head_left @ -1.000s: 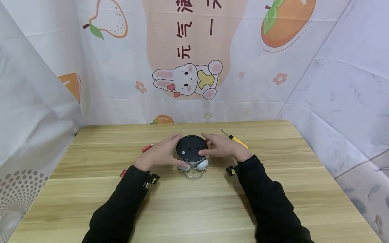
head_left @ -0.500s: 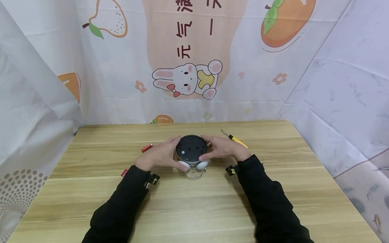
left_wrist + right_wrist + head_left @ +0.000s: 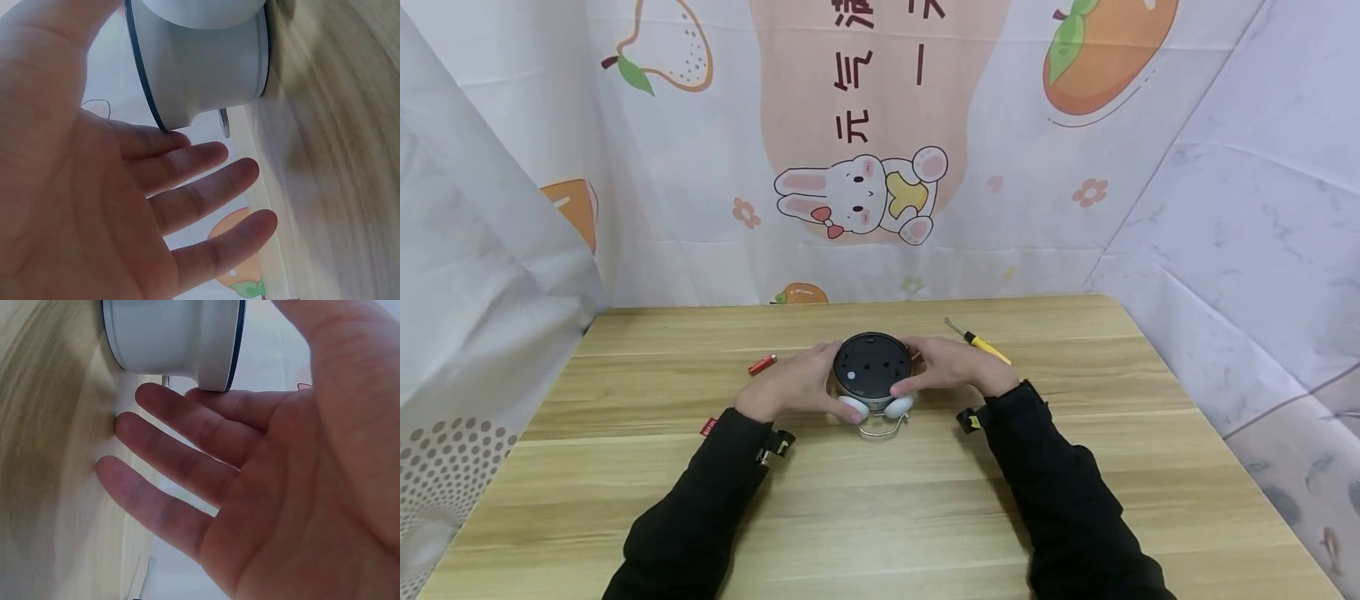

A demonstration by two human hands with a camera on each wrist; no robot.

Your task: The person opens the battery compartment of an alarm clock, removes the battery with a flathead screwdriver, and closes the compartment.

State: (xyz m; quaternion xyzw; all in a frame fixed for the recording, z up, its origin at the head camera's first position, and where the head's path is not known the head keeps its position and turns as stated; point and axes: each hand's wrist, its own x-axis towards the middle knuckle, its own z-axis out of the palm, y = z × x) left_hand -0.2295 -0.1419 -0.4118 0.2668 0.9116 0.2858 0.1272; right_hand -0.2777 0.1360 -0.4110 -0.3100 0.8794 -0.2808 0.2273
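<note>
A twin-bell alarm clock (image 3: 872, 354) lies face down at mid-table, its black back upward. The white bells (image 3: 898, 407) and wire handle (image 3: 882, 433) point toward me. From the left, my left hand (image 3: 793, 385) holds it, thumb at the left bell and index finger on the far rim. My right hand (image 3: 953, 367) grips the opposite side, thumb on the near rim. In the left wrist view, the clock's pale side wall (image 3: 200, 72) shows above loosely spread fingers. The right wrist view has the index finger touching the clock's dark rim (image 3: 237, 347); the other fingers are apart from it.
A yellow-handled screwdriver (image 3: 987, 348) lies beyond the right hand. One red battery (image 3: 763, 365) is left of the left hand, and a red piece (image 3: 708, 426), partly hidden, sits by the left sleeve. A printed curtain (image 3: 700, 192) hangs behind the wooden table (image 3: 880, 525).
The right thumb has slid from the clock's black back to its near rim. My left thumb has shifted slightly on the left bell. The clock stays nearly in place.
</note>
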